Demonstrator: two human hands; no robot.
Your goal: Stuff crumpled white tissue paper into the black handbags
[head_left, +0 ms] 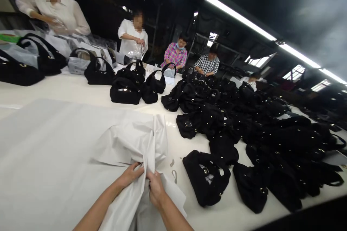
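A large sheet of white paper [54, 158] lies over the near left of the table, its right part gathered into folds. My left hand [132, 175] is closed on the crumpled sheet, fingertips tucked behind a fold. Just to its right, my right hand [155, 184] grips the same bunched paper, thumb on top. Some of the fingers of both hands are hidden by the folds. Nearest to my right hand on the bare table is a black handbag [207, 177] with gold-coloured rings, lying apart from the paper.
A big heap of black handbags [217, 115] covers the right side of the white table [81, 88]. Several more bags [126, 90] stand beyond the paper. Across the table are several people, one in a pink plaid shirt [176, 55]. Small scraps [174, 176] lie near the sheet.
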